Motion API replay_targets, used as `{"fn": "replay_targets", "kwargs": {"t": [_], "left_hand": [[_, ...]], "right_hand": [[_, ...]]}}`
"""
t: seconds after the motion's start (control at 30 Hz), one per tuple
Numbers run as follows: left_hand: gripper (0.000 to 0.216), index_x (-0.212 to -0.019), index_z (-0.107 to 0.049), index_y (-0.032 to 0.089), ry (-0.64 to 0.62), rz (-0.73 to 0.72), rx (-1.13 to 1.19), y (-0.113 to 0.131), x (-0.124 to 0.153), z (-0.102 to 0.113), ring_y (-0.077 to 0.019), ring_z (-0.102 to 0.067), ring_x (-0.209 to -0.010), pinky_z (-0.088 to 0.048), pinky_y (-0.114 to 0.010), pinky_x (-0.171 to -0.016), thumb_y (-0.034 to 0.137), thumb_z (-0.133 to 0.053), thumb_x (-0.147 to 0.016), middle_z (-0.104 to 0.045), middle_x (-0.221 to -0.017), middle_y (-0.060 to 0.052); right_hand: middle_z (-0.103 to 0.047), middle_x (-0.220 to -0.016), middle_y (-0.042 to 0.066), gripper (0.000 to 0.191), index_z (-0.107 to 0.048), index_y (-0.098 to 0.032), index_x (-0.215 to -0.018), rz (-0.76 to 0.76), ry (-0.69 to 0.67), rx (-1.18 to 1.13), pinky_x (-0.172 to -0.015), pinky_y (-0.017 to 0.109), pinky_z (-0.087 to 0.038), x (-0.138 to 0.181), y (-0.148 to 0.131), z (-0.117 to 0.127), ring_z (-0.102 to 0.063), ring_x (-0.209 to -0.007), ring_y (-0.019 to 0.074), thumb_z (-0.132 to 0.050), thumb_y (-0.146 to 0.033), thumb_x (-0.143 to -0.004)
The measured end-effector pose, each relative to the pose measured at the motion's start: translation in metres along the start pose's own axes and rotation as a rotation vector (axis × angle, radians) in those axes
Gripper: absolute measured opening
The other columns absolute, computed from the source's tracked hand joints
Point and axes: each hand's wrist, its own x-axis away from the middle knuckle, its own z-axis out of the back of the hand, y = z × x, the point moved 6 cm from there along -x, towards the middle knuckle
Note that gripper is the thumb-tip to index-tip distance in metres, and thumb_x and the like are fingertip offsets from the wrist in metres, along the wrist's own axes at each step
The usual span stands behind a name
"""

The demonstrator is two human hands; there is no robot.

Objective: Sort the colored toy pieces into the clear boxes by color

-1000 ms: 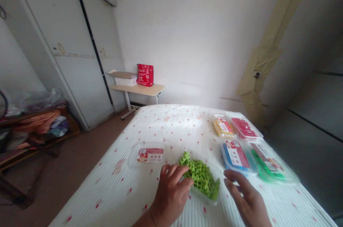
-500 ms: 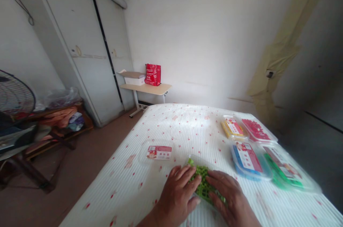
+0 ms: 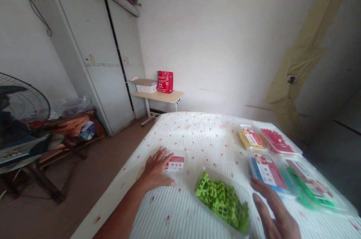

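Note:
A clear plastic box filled with light-green plastic pieces sits without a lid in front of me. To its left, my left hand is spread over a clear lid with a red and white label, covering its left part. Whether the fingers press on the lid I cannot tell. Right of the green box, my right hand has its fingers apart and holds nothing. Its fingertips lie close to the front of the lidded box with blue contents.
Lidded boxes with yellow, pink and darker green contents stand on the table's right side. Beyond the patterned tablecloth, a small table bears a red bag and a white box. A fan stands left.
Both hands have left the light-green pieces. My left hand has moved left onto the labelled lid; my right hand has moved right. The camera view has shifted slightly.

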Motion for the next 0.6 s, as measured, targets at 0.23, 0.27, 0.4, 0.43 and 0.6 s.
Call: {"fn": "replay_targets", "kwargs": {"t": [0.23, 0.27, 0.4, 0.43, 0.6], "left_hand": [[0.093, -0.13, -0.046, 0.036, -0.012, -0.004, -0.001, -0.013, -0.012, 0.002, -0.0375, -0.025, -0.133, -0.025, -0.049, -0.102, 0.043, -0.077, -0.043, -0.035, -0.146, -0.007], [0.088, -0.128, -0.049, 0.035, -0.006, -0.009, 0.005, -0.013, -0.012, 0.003, -0.0362, -0.029, -0.131, -0.026, -0.048, -0.102, 0.041, -0.076, -0.045, -0.038, -0.143, -0.007], [0.079, -0.129, -0.047, 0.03, 0.039, -0.044, 0.046, 0.0, -0.005, 0.011, -0.0321, -0.032, -0.13, -0.028, -0.044, -0.104, 0.033, -0.07, -0.053, -0.04, -0.139, -0.006], [0.081, -0.13, -0.046, 0.029, 0.061, -0.081, 0.071, 0.009, -0.001, 0.014, -0.0317, -0.029, -0.131, -0.027, -0.043, -0.106, 0.032, -0.071, -0.053, -0.036, -0.141, -0.006], [0.096, -0.134, -0.039, 0.034, 0.092, -0.413, 0.151, 0.083, 0.02, 0.029, -0.0341, -0.018, -0.135, -0.026, -0.045, -0.108, 0.034, -0.079, -0.046, -0.015, -0.149, -0.004]], "right_hand": [[-0.066, -0.107, 0.005, 0.025, -0.06, -0.024, -0.106, 0.052, 0.033, -0.03, -0.079, 0.028, -0.055, 0.002, -0.004, 0.0, -0.064, -0.097, 0.0197, -0.045, -0.036, -0.089], [-0.067, -0.107, 0.005, 0.025, -0.06, -0.024, -0.106, 0.04, 0.041, -0.034, -0.079, 0.028, -0.055, 0.002, -0.002, 0.0, -0.065, -0.096, 0.0195, -0.045, -0.036, -0.089], [-0.068, -0.104, 0.006, 0.027, -0.063, -0.023, -0.102, -0.057, 0.051, -0.084, -0.079, 0.028, -0.055, 0.001, 0.01, 0.0, -0.065, -0.093, 0.0197, -0.047, -0.039, -0.087], [-0.069, -0.102, 0.006, 0.028, -0.064, -0.022, -0.101, -0.093, 0.053, -0.108, -0.079, 0.028, -0.055, 0.0, 0.011, 0.0, -0.065, -0.093, 0.0199, -0.047, -0.04, -0.087], [-0.071, -0.094, 0.007, 0.031, -0.065, -0.021, -0.097, -0.343, -0.011, -0.29, -0.072, 0.026, -0.055, -0.002, 0.009, 0.002, -0.067, -0.085, 0.0205, -0.047, -0.044, -0.086]]}}
